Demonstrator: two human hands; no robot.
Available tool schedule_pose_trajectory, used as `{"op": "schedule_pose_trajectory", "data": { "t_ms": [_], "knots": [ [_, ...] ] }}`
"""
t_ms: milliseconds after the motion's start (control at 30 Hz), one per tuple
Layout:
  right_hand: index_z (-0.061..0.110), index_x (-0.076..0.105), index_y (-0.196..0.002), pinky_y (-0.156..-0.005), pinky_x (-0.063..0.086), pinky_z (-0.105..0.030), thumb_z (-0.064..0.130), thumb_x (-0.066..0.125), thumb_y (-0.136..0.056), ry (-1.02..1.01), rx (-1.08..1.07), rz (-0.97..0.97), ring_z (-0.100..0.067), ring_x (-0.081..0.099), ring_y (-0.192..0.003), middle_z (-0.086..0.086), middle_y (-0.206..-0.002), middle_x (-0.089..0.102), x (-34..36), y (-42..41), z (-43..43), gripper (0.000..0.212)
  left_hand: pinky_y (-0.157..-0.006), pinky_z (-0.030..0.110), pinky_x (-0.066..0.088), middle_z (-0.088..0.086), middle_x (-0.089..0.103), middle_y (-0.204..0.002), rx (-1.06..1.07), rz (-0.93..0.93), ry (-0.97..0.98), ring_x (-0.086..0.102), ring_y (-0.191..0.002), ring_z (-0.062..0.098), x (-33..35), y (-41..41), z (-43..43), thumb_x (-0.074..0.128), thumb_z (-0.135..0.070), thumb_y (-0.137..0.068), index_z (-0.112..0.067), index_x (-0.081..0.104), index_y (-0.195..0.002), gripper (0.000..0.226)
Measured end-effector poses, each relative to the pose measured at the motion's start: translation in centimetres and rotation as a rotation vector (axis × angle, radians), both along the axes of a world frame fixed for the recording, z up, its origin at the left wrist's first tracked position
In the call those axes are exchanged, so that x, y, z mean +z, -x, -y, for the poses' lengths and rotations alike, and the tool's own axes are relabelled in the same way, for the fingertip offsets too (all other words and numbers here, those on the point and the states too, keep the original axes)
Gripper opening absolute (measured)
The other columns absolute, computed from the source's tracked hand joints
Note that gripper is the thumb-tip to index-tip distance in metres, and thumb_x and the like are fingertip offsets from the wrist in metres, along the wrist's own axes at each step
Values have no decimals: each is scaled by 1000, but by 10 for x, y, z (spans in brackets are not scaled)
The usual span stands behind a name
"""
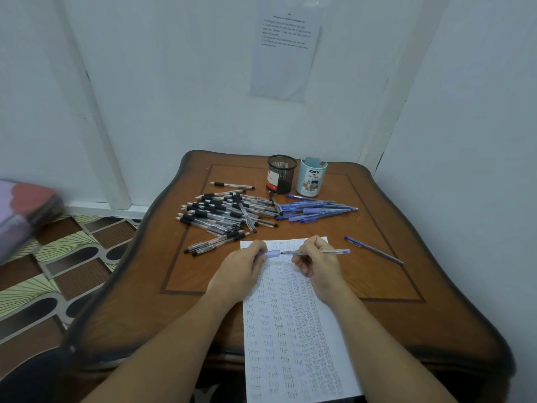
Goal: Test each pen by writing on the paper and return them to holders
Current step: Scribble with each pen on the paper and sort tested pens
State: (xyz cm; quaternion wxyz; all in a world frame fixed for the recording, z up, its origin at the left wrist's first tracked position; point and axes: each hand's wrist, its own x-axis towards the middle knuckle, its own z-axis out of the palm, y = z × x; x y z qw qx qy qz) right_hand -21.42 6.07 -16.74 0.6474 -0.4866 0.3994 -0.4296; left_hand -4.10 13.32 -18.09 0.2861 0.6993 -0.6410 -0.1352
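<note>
Paper (290, 344) filled with rows of handwritten "test" lies lengthwise on the wooden table (377, 286), nearest the viewer. Over its far end the left hand (241, 271) pinches a blue cap (273, 253) and the right hand (319, 263) grips a blue pen (334, 252) — long axis level, left to right, tip aimed at the cap and almost touching it. Beyond lie heaps of black-grip pens (226, 213) and blue pens (313, 209). Farthest stand the black mesh holder (281, 174) and pale blue holder (311, 177) — straight ahead, the right hand seemingly nearer.
</note>
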Motion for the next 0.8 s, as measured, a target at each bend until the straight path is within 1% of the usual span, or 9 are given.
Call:
{"op": "schedule_pose_trajectory", "data": {
  "t_ms": [167, 233, 267, 300, 367, 500, 633, 733, 800],
  "knots": [
    [11, 72, -70, -45, 32, -22, 4, 75, -83, 41, 106, -46, -13, 45, -49, -8, -62, 62, 4, 1, -4, 15, -80, 34, 52, -3, 67, -107, 0, 0, 7, 58, -90, 10, 1, 1, 0, 44, -31, -105, -29, 50, -120, 17],
    [8, 76, -74, -46, 35, -24, 11, 70, -89, 18, 106, -29, -15, 52, -52, -13, -67, 66, 5, 0, -5, 17, -81, 29, 48, -4, 66, -114, 4, 10, 11, 56, -96, 10, 1, 0, 0, 44, -30, -105, -27, 52, -130, 26],
    [5, 76, -77, -47, 37, -25, 14, 62, -96, -4, 87, -14, -17, 56, -55, -16, -70, 68, 4, -1, -3, 26, -82, 26, 44, -5, 66, -116, 3, 20, 14, 55, -99, 10, 1, 0, 0, 43, -30, -105, -26, 53, -131, 28],
    [1, 76, -80, -48, 38, -26, 15, 51, -101, -32, 74, -4, -19, 58, -58, -19, -74, 70, 4, -1, -1, 35, -82, 24, 42, -5, 65, -119, 0, 28, 20, 55, -101, 10, 1, 0, 0, 43, -29, -105, -24, 55, -131, 29],
    [-3, 74, -86, -49, 39, -25, 10, 41, -100, -43, 85, -30, -20, 59, -61, -21, -77, 71, 4, -2, 0, 38, -81, 23, 38, -4, 65, -119, 0, 31, 39, 55, -102, 10, 0, -1, 0, 43, -27, -105, -22, 58, -128, 28],
    [-3, 73, -92, -50, 37, -24, 8, 44, -99, 0, 174, -102, -15, 61, -62, -16, -79, 71, 6, -2, 1, 32, -78, 22, 37, -4, 66, -118, 9, 48, 44, 55, -101, 11, 2, 0, 0, 44, -24, -105, -21, 59, -127, 27],
    [0, 68, -94, -51, 38, -26, 9, 45, -103, -6, 178, -86, -16, 57, -60, -13, -74, 67, 7, -2, 2, 26, -77, 22, 37, -3, 66, -116, 11, 10, 47, 50, -95, 6, 1, 0, 0, 45, -24, -105, -21, 60, -124, 25],
    [8, 57, -87, -49, 37, -26, 8, 50, -102, -71, 143, -3, -17, 52, -55, -12, -68, 64, 7, 1, 7, 17, -83, 22, 37, -4, 65, -121, 16, -13, 43, 52, -104, 9, 0, -1, 1, 48, -24, -104, -20, 60, -129, 28],
    [7, 57, -82, -48, 39, -26, 6, 57, -99, -111, 127, 27, -18, 54, -55, -14, -70, 66, 10, 5, 10, 17, -91, 23, 37, -3, 62, -128, 22, 7, 41, 49, -116, 11, -1, -2, 3, 51, -26, -103, -21, 55, -138, 36]
  ]
}}
